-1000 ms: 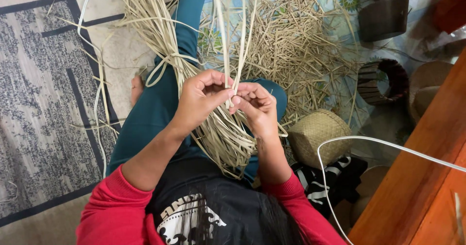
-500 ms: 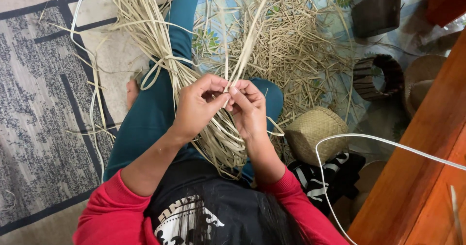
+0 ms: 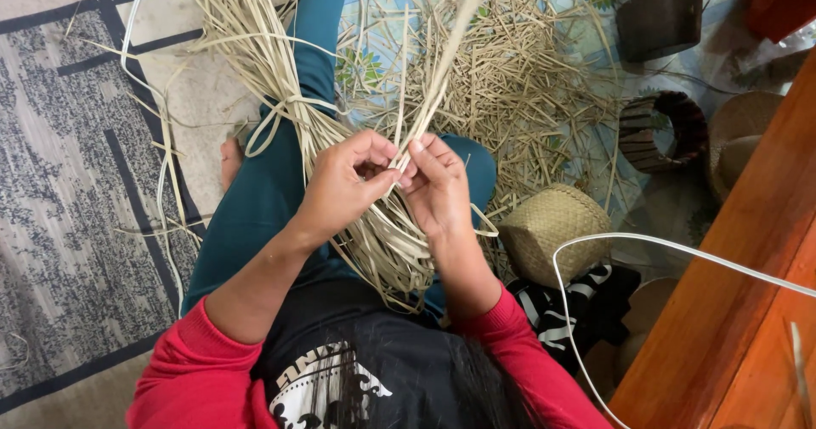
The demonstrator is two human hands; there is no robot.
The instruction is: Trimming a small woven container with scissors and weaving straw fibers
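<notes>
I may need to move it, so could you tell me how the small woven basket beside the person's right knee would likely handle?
The woven basket probably feels light, being thin plaited straw. Its rounded sides may flex under a squeeze, and it could tip or roll if pushed.

The person wears a red long-sleeved top with the sleeves [image 3: 212,344] pushed up to about the elbows, one at the lower left of the frame and one at the lower middle, leaving both forearms bare. Over the chest, at the bottom centre, lies a black shirt front [image 3: 340,369] with a white printed design, and dark hair falls across it. Teal trousers [image 3: 272,182] cover the legs, which run from the middle of the frame toward the upper edge, and the left hand [image 3: 340,187] and right hand [image 3: 438,187] carry no rings or bands.
</notes>
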